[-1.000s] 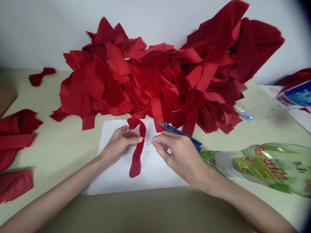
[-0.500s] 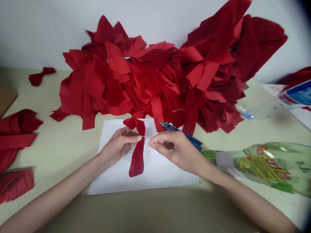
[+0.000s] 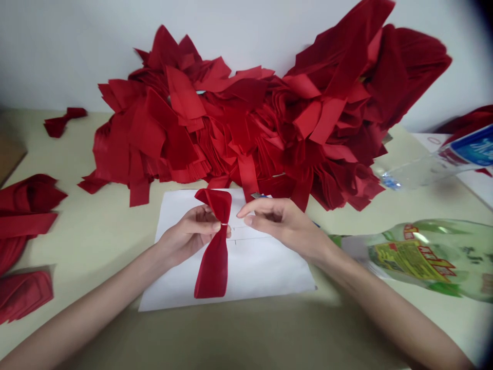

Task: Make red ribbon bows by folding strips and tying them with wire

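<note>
The fingers [image 3: 203,220] of our left hand [image 3: 185,237] are clenched on the gathered waist of a red fabric bow [image 3: 214,246]. The fingertips [image 3: 246,218] of our right hand [image 3: 283,224] are released, held in the air just beside the bow without touching it. A thin pale band [image 3: 223,224] circles the waist, dividing the bow into 2 soft, matte loops: a short one above and a longer, flared one below. The bow sits over a white paper sheet [image 3: 265,277] marked with thin dark lines, on a cream table [image 3: 84,246].

At the sheet's far edge, a blue utility knife [image 3: 264,196] is almost hidden behind our right hand, with only its metal tip and a little blue showing. To our right, a large plastic bottle [image 3: 419,259] with a green and yellow label lies on its side; we cannot tell what is in it. Beyond it lies a clear, blue-labelled plastic bottle [image 3: 431,167], which looks empty.

Farther left, folded red fabric [image 3: 25,216] lies in loose stacks, and a small red bow [image 3: 59,122] rests near the wall. A great jagged heap of cut red fabric strips [image 3: 231,128] rises against the white wall [image 3: 57,51].
</note>
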`<action>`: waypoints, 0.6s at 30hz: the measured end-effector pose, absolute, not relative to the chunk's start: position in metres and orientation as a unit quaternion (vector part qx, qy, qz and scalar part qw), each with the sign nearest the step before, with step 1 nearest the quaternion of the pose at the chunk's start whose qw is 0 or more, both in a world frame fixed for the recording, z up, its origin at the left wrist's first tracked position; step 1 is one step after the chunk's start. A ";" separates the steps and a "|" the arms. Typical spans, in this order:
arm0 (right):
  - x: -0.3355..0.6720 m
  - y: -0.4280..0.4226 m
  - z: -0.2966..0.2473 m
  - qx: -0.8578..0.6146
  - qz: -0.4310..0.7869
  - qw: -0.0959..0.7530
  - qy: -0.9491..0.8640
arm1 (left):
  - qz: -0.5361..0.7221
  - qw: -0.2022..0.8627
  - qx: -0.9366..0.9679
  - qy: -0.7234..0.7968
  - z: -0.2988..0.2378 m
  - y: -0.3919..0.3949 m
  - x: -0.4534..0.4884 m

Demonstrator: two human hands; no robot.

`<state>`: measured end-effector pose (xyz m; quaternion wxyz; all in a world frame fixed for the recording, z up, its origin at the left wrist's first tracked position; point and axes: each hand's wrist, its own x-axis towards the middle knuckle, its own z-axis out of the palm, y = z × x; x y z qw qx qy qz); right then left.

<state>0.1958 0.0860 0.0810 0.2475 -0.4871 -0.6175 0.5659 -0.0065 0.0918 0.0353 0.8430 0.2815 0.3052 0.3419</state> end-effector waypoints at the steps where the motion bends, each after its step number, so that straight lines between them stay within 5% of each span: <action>1: 0.196 0.086 0.079 -0.484 0.576 0.244 -0.611 | 0.336 0.847 0.285 0.296 0.035 0.091 -0.006; 18: 0.186 0.081 0.069 -0.345 0.737 0.269 -0.516 | 0.289 0.890 0.292 0.200 0.023 0.079 -0.001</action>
